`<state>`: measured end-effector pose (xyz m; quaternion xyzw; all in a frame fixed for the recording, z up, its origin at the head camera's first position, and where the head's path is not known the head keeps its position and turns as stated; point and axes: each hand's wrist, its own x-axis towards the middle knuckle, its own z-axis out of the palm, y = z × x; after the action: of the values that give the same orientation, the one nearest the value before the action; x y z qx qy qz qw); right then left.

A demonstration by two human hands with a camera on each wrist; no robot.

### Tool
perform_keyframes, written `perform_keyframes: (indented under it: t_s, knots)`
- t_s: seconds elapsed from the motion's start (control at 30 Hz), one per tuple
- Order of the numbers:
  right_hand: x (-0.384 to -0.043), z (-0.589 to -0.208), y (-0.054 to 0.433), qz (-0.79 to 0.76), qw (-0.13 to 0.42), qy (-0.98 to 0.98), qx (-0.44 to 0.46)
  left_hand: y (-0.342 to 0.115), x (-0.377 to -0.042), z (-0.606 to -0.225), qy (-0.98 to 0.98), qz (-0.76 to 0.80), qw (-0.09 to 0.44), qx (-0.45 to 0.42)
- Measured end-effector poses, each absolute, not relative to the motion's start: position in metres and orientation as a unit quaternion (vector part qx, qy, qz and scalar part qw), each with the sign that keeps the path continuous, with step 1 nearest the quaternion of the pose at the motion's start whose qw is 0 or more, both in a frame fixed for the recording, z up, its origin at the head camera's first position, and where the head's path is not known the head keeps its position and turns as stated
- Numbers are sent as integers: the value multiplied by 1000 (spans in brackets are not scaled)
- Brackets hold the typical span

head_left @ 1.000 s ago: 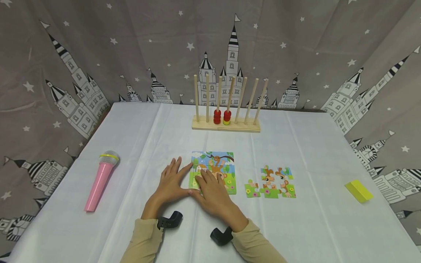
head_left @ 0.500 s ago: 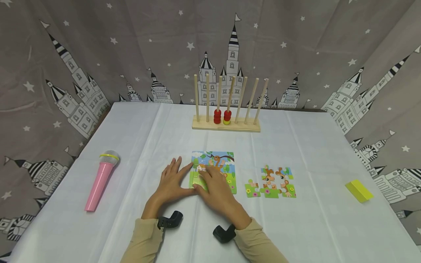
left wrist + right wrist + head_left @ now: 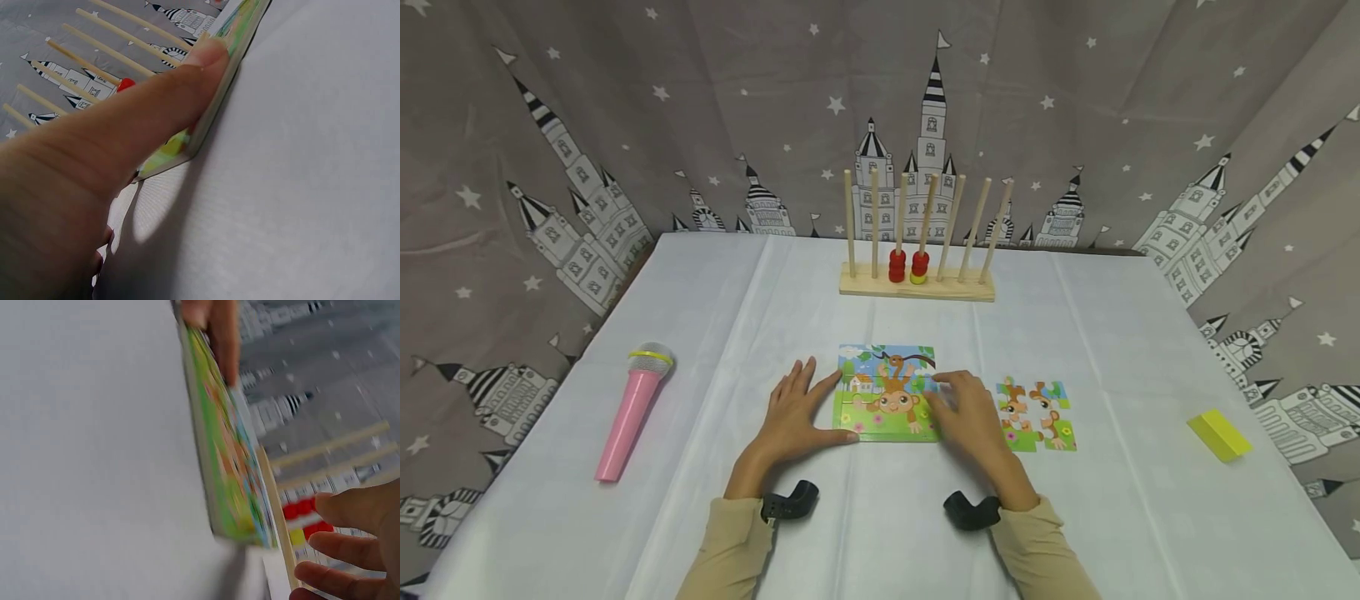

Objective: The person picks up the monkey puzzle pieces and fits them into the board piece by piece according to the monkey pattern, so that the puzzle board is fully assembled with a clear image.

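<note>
A square monkey puzzle board (image 3: 886, 398) lies flat on the table, its picture filled with fitted pieces. At its left side my left hand (image 3: 792, 427) is spread, with the index fingertip at the left edge. In the left wrist view, its straight thumb (image 3: 169, 94) rests on the front edge of the board. My right hand (image 3: 973, 419) is at the board's right edge, fingers slightly bent and holding nothing; the right wrist view has those fingers (image 3: 350, 550) apart from the board. Beyond the right hand are loose monkey puzzle pieces (image 3: 1019, 440), partly covered by it.
Behind the board stands a wooden bead rack (image 3: 917, 288) with upright pegs, two of them carrying red and yellow beads. A pink toy microphone (image 3: 628, 417) lies at the left. A yellow block (image 3: 1219, 435) sits at the right. A grey castle-print curtain (image 3: 737, 100) hangs behind the table.
My right hand has slid from on top of the puzzle to its right edge, uncovering the monkey picture and covering part of the loose pieces. The left hand has stayed almost still.
</note>
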<state>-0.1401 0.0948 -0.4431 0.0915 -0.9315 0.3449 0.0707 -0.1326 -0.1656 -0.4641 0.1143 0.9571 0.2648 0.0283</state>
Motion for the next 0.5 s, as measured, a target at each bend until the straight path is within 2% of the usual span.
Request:
perform_keyframes:
  t_s: [0.27,0.5]
  knots:
    - [-149,-440,157,342,40,-939,18,-165,-133,-465,957,264,28,115]
    - [-152,-436,187,328,31,-944,-8,-165,-133,-465,957,266,29,112]
